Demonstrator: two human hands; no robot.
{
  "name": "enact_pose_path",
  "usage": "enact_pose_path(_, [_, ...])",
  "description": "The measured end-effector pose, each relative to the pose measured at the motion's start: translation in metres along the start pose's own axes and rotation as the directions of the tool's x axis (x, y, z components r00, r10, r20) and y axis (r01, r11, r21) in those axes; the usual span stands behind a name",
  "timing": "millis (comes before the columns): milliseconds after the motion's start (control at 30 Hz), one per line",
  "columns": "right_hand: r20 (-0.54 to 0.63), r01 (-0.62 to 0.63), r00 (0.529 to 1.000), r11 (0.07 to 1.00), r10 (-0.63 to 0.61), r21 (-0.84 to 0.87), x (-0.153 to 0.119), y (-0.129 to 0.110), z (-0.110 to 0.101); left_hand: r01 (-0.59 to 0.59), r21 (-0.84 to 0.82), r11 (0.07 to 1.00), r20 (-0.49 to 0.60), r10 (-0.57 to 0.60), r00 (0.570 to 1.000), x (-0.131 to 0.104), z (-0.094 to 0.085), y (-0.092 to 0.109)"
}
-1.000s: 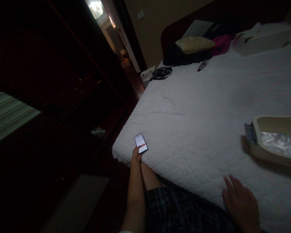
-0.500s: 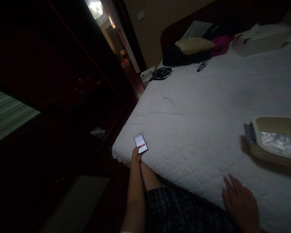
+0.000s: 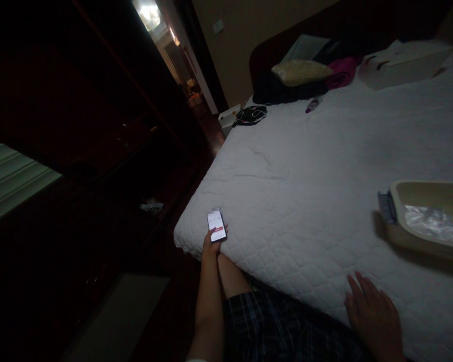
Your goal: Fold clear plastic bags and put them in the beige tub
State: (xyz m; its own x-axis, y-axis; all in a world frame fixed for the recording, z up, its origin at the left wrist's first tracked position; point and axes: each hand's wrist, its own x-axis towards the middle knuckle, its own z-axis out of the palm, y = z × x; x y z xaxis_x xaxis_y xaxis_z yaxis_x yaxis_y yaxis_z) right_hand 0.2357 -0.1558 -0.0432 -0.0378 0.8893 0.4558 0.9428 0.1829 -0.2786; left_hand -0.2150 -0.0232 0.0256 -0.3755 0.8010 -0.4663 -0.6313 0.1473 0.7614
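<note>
A phone with a lit white screen and a red bar is held in my left hand, over the near left edge of the bed. The thumb lies at the screen's left side and fingertips show at its right edge. My right hand rests on the white quilted bedcover, its fingers spread and nothing in them. Beyond that hand, at the right edge, sits a beige bin with a grey latch and clear crinkled plastic inside.
Toward the headboard lie a yellowish pillow, a magenta roll, a white box, a small bottle and a black item with cables. Dark furniture fills the left; a lit doorway stands behind.
The phone in my left hand has shifted slightly left and turned more upright, and fingertips now show at its right edge. My right hand has hardly moved.
</note>
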Motion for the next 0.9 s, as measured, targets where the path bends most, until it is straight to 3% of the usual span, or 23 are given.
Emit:
enact_pose_path(67, [0.015, -0.034, 0.999, 0.999, 0.034, 0.03, 0.0, -0.003, -0.002, -0.022, 0.005, 1.0, 0.072, 0.022, 0.997, -0.012, 0.006, -0.002])
enact_pose_path(167, [-0.019, -0.001, 1.0, 1.0, 0.002, 0.031, -0.001, -0.002, 0.001, -0.07, 0.062, 0.996, 0.194, 0.057, 0.979, -0.034, 0.021, -0.008])
enact_pose_path(267, [-0.038, 0.047, 0.998, 0.999, -0.047, -0.01, -0.002, 0.005, 0.004, -0.138, 0.074, 0.988, 0.247, 0.116, 0.962, -0.053, 0.038, -0.015])
enact_pose_path(500, [-0.021, 0.079, 0.997, 0.996, -0.08, -0.043, -0.003, 0.005, 0.004, -0.162, 0.157, 0.974, 0.231, 0.123, 0.965, -0.066, 0.059, -0.025])
enact_pose_path(667, [0.01, -0.047, 0.999, 0.999, 0.047, 0.007, -0.002, -0.005, -0.001, -0.135, 0.131, 0.982, 0.244, 0.1, 0.965, -0.081, 0.067, -0.023])
enact_pose_path(900, [-0.023, 0.116, 0.992, 0.983, -0.121, -0.14, -0.007, 0.016, 0.012, -0.201, 0.175, 0.964, 0.293, 0.143, 0.945, -0.108, 0.086, -0.036])
